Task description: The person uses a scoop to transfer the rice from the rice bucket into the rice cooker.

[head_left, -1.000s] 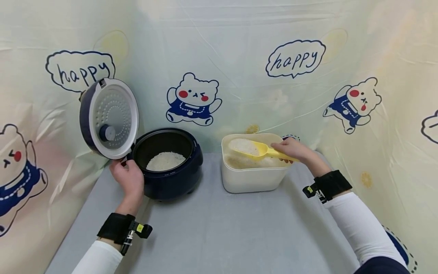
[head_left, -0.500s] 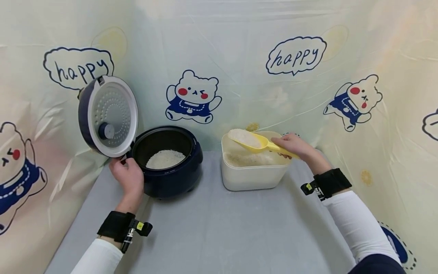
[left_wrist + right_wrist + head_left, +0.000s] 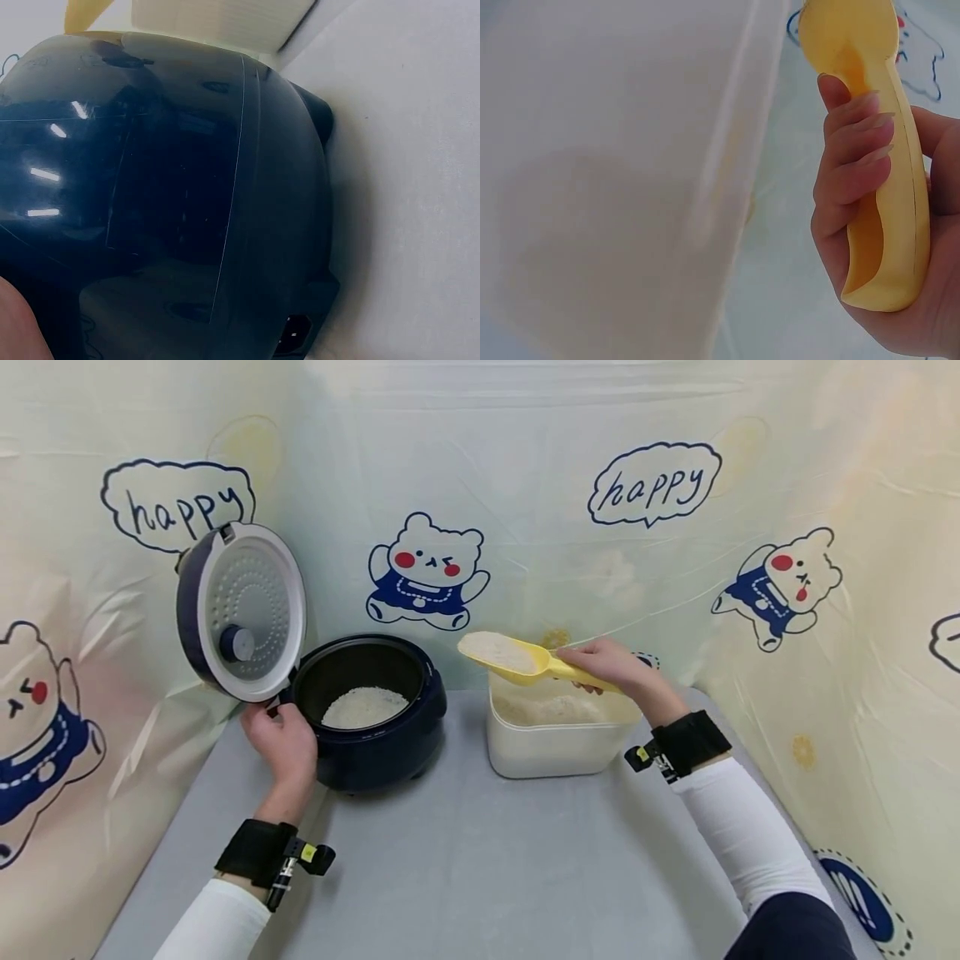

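Observation:
My right hand point(image 3: 607, 667) grips the handle of a yellow scoop point(image 3: 517, 657) heaped with white rice, held in the air above the left rim of the cream rice container point(image 3: 555, 747). In the right wrist view my fingers point(image 3: 851, 161) curl round the scoop handle point(image 3: 889, 187). A dark blue rice cooker point(image 3: 375, 752) stands to the left with its lid point(image 3: 243, 610) swung up and rice point(image 3: 365, 707) in its pot. My left hand point(image 3: 281, 747) rests against the cooker's left side, below the lid hinge. The cooker's glossy wall point(image 3: 172, 195) fills the left wrist view.
The grey table top point(image 3: 465, 860) spreads out in front of both vessels. A plastic curtain printed with bears and "happy" bubbles point(image 3: 652, 485) closes in the back and both sides. More rice lies inside the cream container.
My right hand has lifted the loaded scoop out of the cream container and carried it left, toward the cooker. The left hand has stayed at the cooker.

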`<state>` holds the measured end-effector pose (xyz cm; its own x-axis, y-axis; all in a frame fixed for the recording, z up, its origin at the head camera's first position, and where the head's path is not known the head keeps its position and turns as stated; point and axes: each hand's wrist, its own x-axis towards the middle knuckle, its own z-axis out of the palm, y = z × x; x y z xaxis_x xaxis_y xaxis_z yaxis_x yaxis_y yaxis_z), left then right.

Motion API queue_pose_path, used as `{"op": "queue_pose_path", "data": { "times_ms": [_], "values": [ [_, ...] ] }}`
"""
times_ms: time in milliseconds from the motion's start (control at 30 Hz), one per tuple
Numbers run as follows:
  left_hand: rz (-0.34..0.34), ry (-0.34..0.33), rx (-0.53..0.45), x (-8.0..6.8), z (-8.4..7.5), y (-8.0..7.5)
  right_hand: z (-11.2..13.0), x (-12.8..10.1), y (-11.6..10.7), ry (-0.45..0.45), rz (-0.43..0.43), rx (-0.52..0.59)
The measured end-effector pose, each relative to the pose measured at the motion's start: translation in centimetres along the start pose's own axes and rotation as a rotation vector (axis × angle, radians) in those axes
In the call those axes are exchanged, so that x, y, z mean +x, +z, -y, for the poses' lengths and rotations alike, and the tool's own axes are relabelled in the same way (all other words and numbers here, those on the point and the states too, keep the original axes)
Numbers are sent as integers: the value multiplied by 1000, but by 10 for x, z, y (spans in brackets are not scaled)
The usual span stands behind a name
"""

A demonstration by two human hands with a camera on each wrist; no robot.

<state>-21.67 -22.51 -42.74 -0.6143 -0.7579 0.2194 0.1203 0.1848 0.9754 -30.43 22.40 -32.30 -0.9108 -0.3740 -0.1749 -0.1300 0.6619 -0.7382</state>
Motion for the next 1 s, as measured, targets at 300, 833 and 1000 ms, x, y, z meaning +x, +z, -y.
{"op": "queue_pose_path", "data": {
  "times_ms": [300, 833, 1000],
  "values": [
    [1, 2, 3, 0, 1, 1, 60, 21, 20, -84, 92, -85],
    [10, -24, 7, 3, 3, 1, 147, 58, 54, -78, 128, -377],
    [7, -17, -3, 1, 3, 1, 159, 61, 63, -75, 97, -436]
  ]
}}
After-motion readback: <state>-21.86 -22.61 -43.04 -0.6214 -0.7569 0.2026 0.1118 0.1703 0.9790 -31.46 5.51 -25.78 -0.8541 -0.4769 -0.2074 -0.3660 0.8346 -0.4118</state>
